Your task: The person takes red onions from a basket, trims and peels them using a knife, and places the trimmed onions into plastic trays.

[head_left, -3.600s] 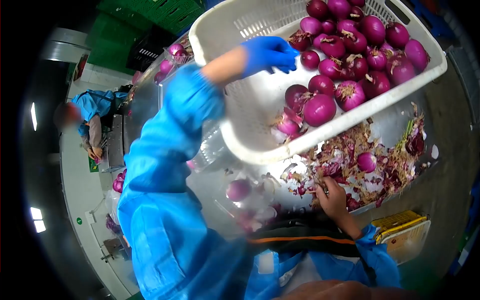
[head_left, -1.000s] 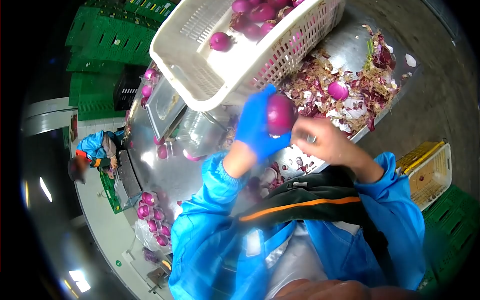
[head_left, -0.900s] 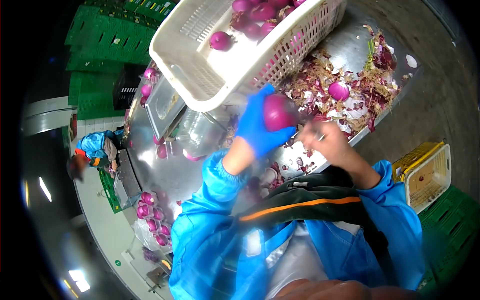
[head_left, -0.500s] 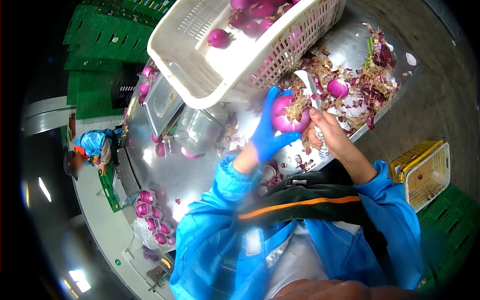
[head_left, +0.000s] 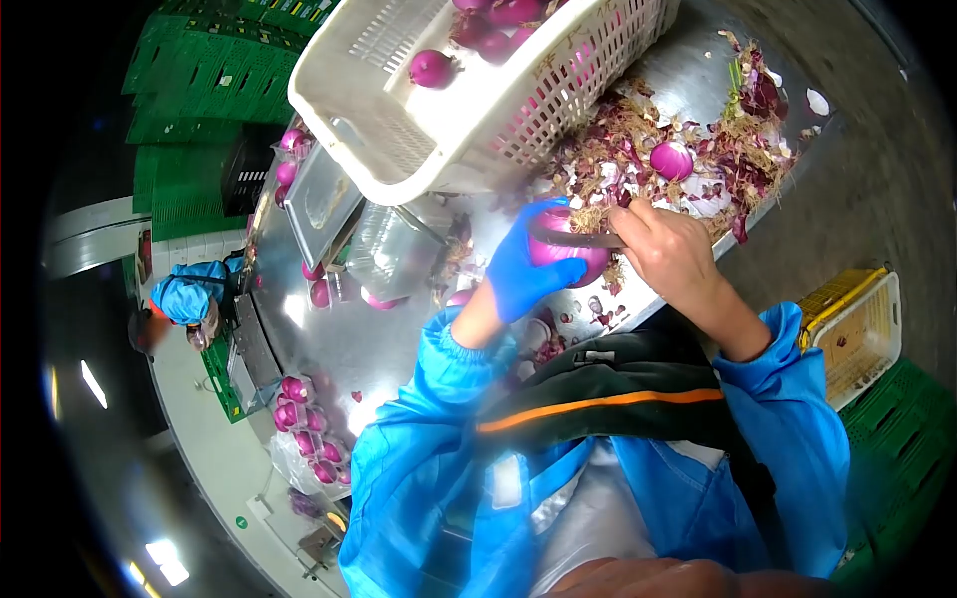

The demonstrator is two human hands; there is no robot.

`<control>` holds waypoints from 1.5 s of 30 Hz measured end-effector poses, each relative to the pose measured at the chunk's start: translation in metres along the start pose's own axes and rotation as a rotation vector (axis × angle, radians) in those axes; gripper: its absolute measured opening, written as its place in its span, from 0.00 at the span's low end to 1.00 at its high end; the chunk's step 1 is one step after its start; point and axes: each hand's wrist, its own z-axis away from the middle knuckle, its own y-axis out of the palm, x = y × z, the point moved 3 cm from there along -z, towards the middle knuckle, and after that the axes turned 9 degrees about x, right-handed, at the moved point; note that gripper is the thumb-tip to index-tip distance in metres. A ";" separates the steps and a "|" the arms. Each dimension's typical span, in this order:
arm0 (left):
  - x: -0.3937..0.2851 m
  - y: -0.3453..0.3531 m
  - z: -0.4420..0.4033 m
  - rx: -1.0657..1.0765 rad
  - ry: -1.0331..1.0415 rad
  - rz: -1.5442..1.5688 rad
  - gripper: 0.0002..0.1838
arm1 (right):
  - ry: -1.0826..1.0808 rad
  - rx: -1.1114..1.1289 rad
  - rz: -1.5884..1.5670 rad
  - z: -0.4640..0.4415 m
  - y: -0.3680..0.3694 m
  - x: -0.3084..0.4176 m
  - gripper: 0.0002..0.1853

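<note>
My left hand [head_left: 526, 261], in a blue glove, is closed around a large red onion [head_left: 588, 261] with its dry roots pointing away from me. My bare right hand [head_left: 670, 249] grips a knife [head_left: 573, 238] by the handle, which the fingers hide. The blade lies across the onion near the root tuft. Beyond the hands, a peeled red onion [head_left: 672, 160] rests among a heap of skins and roots [head_left: 618, 149] on the metal table.
A white perforated crate [head_left: 449, 164] with several red onions stands at the far side. Clear plastic trays [head_left: 394, 254] are stacked to the left, with packed onions [head_left: 304, 429] nearer. A yellow crate [head_left: 847, 309] is at the right. A co-worker [head_left: 189, 294] is at the far left.
The knife has swung from pointing up and away to lying across the onion. My right hand has turned over and risen slightly. My left hand, still on the onion, has shifted slightly left.
</note>
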 end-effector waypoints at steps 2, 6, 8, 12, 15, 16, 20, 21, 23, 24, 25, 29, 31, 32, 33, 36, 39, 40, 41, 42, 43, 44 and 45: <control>-0.007 0.003 0.005 0.049 -0.049 0.091 0.37 | -0.016 -0.014 0.007 0.004 0.009 -0.007 0.11; -0.004 0.009 0.006 0.085 -0.035 0.223 0.38 | -0.002 -0.022 -0.057 0.018 0.025 -0.027 0.18; 0.006 0.005 0.010 0.177 0.036 0.273 0.40 | 0.033 0.008 -0.007 0.027 0.033 -0.031 0.22; -0.021 -0.015 0.024 0.257 0.211 0.200 0.43 | 0.413 0.057 -0.100 0.070 0.058 -0.084 0.13; -0.001 -0.021 0.009 0.029 0.080 0.159 0.42 | 0.216 0.011 -0.040 0.038 0.031 -0.041 0.15; -0.006 -0.015 0.005 0.025 0.055 0.127 0.41 | 0.147 0.019 -0.026 0.031 0.027 -0.029 0.18; 0.007 -0.008 0.004 0.139 0.049 0.353 0.40 | 0.017 0.038 -0.094 0.011 0.008 0.001 0.17; 0.005 -0.008 0.006 0.173 0.034 0.380 0.40 | 0.006 0.064 -0.095 0.010 0.008 0.002 0.16; 0.002 -0.008 0.009 0.205 -0.004 0.369 0.39 | -0.034 0.064 -0.110 0.006 0.007 0.002 0.14; 0.000 -0.007 0.009 0.223 -0.022 0.363 0.39 | -0.053 0.063 -0.115 0.004 0.005 0.001 0.13; -0.002 -0.007 0.009 0.256 -0.048 0.360 0.39 | -0.075 0.049 -0.143 0.003 0.004 0.001 0.13; 0.002 -0.007 0.009 0.367 -0.075 0.355 0.40 | -0.114 0.104 -0.213 0.004 0.018 -0.007 0.17; -0.001 -0.002 0.010 0.404 -0.024 0.357 0.42 | -0.010 0.142 -0.126 0.013 0.037 -0.025 0.14; -0.013 0.005 0.015 0.418 0.011 0.361 0.42 | 0.041 0.159 -0.081 0.020 0.047 -0.035 0.13; -0.021 0.007 0.015 0.431 0.054 0.362 0.42 | 0.058 0.090 -0.091 0.029 0.052 -0.049 0.15; -0.016 -0.004 0.009 0.215 -0.023 0.295 0.43 | 0.189 -0.059 -0.121 0.030 0.042 -0.046 0.20; 0.002 -0.014 -0.004 -0.044 0.123 -0.090 0.44 | 0.203 0.089 -0.140 0.020 0.026 -0.026 0.21; 0.003 -0.015 -0.007 -0.132 0.212 -0.278 0.44 | 0.185 0.076 -0.128 0.016 0.023 -0.019 0.21; 0.006 -0.013 -0.007 -0.203 0.221 -0.329 0.44 | 0.167 0.065 -0.120 0.013 0.021 -0.011 0.21; 0.007 -0.009 -0.007 -0.276 0.229 -0.381 0.44 | 0.149 0.053 -0.114 0.011 0.021 -0.004 0.21; 0.005 -0.006 -0.006 -0.347 0.239 -0.434 0.45 | 0.161 0.072 -0.118 0.009 0.023 0.001 0.18; 0.006 -0.005 -0.006 -0.359 0.231 -0.429 0.45 | 0.178 0.083 -0.108 0.007 0.025 0.003 0.17; 0.009 -0.005 -0.006 -0.371 0.223 -0.423 0.45 | 0.195 0.096 -0.097 0.006 0.027 0.004 0.16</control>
